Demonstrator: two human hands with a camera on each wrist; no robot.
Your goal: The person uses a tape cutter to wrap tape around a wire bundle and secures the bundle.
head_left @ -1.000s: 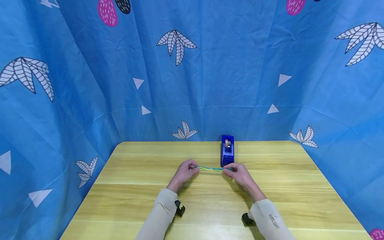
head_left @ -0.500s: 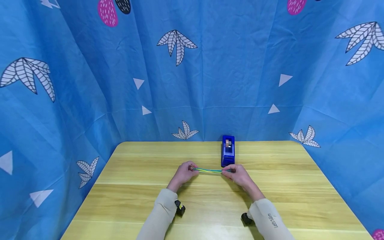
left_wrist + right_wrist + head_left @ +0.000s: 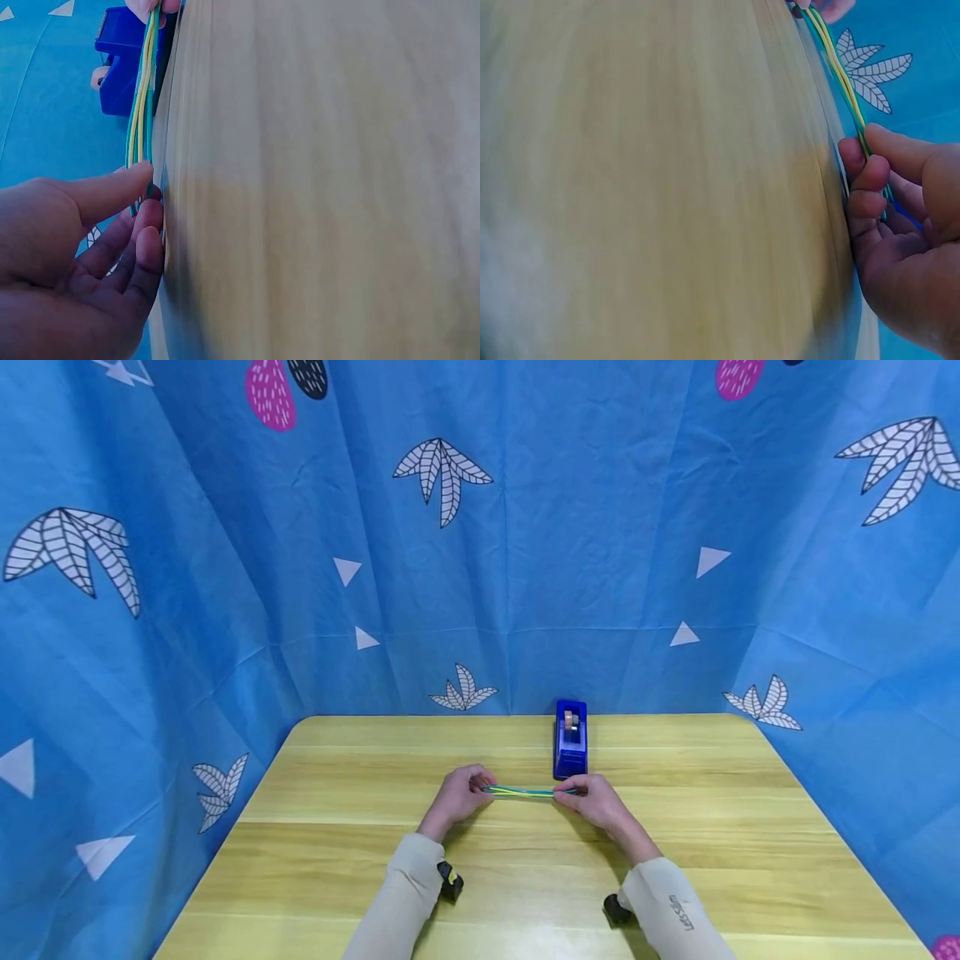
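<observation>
A bundle of thin green and yellow wires (image 3: 523, 793) is stretched sideways between both hands, above the table. My left hand (image 3: 459, 795) pinches its left end between thumb and fingers. At the other end, my right hand (image 3: 597, 800) grips it the same way. In the left wrist view the wires (image 3: 141, 112) run side by side from the thumb (image 3: 120, 189) up to the other hand, and a pale patch shows on them. The right wrist view has the wires (image 3: 845, 81) bowing slightly, their tips partly hidden by the fingers (image 3: 870, 180).
Just beyond the right hand stands a blue tape dispenser (image 3: 572, 758) with a roll in it. The wooden table (image 3: 360, 760) ends at a blue patterned curtain (image 3: 585, 543). Each sleeve carries a small black device, such as the one on the left (image 3: 450, 882).
Both hands have shifted slightly toward the person, bringing the wires with them. Their grip on the two ends looks the same. The tape dispenser stays where it was.
</observation>
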